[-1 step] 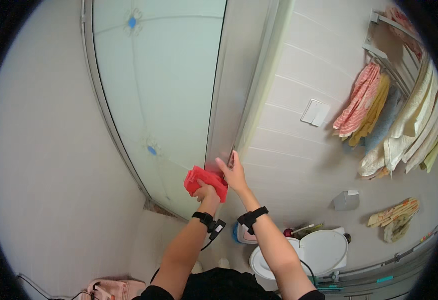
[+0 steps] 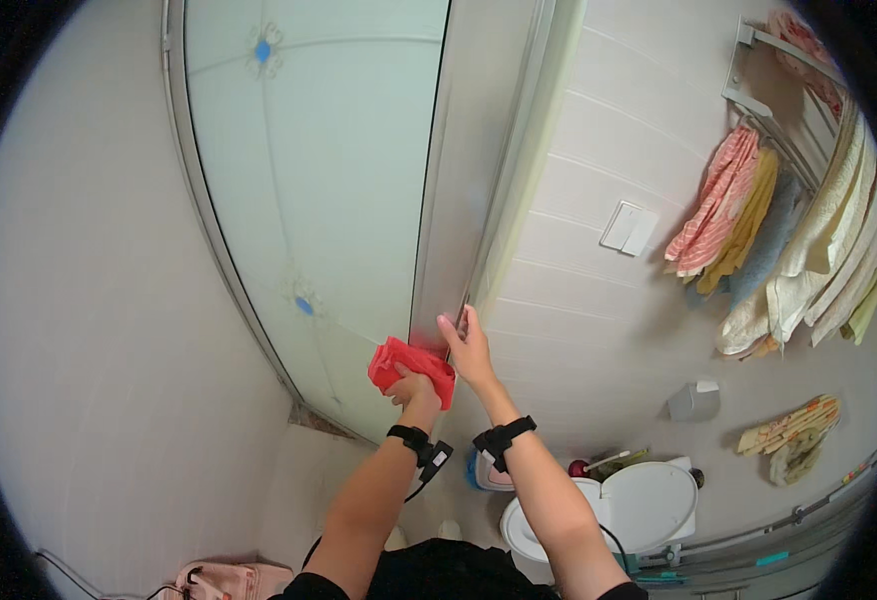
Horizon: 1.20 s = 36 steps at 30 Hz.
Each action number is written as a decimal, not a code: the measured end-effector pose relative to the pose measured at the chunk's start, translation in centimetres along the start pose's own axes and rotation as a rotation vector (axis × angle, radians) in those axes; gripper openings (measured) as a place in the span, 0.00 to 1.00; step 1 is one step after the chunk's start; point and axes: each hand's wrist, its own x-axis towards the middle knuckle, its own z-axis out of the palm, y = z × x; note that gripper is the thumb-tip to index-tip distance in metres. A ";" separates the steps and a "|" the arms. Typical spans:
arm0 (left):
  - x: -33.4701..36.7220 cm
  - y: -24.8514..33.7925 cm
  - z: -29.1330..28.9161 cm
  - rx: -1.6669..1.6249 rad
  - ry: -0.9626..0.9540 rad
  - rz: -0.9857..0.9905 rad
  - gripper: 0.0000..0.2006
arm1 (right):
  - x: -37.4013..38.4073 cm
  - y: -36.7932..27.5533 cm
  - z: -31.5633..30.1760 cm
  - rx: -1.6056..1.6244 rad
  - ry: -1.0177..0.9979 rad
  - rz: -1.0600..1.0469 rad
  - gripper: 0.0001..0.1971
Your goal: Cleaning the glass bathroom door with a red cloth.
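Note:
My left hand (image 2: 414, 388) is shut on a crumpled red cloth (image 2: 409, 362) and presses it against the lower part of a frosted glass shower door (image 2: 339, 180). Just to its right, my right hand (image 2: 469, 350) rests with its fingers stretched along the door's metal edge strip (image 2: 487, 210), holding nothing. Both wrists wear black straps. The two hands are almost touching.
A curved metal frame (image 2: 209, 230) bounds the shower glass on the left. On the tiled wall are a white switch (image 2: 629, 228) and a rack of hanging towels (image 2: 789, 220). A white toilet (image 2: 639, 505) stands below right, and pink slippers (image 2: 229, 580) lie at the lower left.

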 end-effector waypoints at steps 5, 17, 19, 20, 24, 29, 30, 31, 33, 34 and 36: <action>2.3 0.0 -1.4 0.479 0.121 0.319 0.32 | 0.1 -0.5 0.9 -0.090 0.098 -0.071 0.16; 4.8 -0.6 -4.2 0.837 0.029 0.685 0.33 | -0.5 1.4 0.3 -0.142 0.058 -0.197 0.16; 4.2 -0.6 -4.1 0.831 0.058 0.697 0.34 | -0.5 2.0 -0.1 -0.136 0.053 -0.209 0.16; 4.4 -0.4 -4.9 0.826 0.020 0.778 0.34 | -0.8 1.6 0.2 -0.139 0.051 -0.220 0.16; 3.8 1.3 -4.8 0.928 0.119 0.615 0.33 | -0.8 0.7 0.5 -0.156 0.029 -0.211 0.16; 3.7 1.6 -4.5 0.872 0.184 0.568 0.33 | -0.8 1.1 0.4 -0.140 -0.003 -0.174 0.17; 3.9 1.8 -4.7 0.869 0.194 0.569 0.33 | -0.8 0.9 0.3 -0.131 -0.009 -0.176 0.17; 4.0 2.2 -4.8 0.854 0.155 0.562 0.33 | -0.8 0.7 0.2 -0.144 -0.008 -0.186 0.17; 4.3 2.3 -4.6 0.838 0.115 0.556 0.33 | -0.7 1.2 -0.2 -0.137 -0.012 -0.181 0.18; 4.4 2.4 -4.3 0.863 0.081 0.591 0.32 | -0.6 1.4 -0.7 -0.138 -0.009 -0.185 0.18; 6.4 2.5 -3.7 0.878 0.048 0.634 0.31 | -0.5 1.5 -1.5 -0.170 -0.013 -0.154 0.17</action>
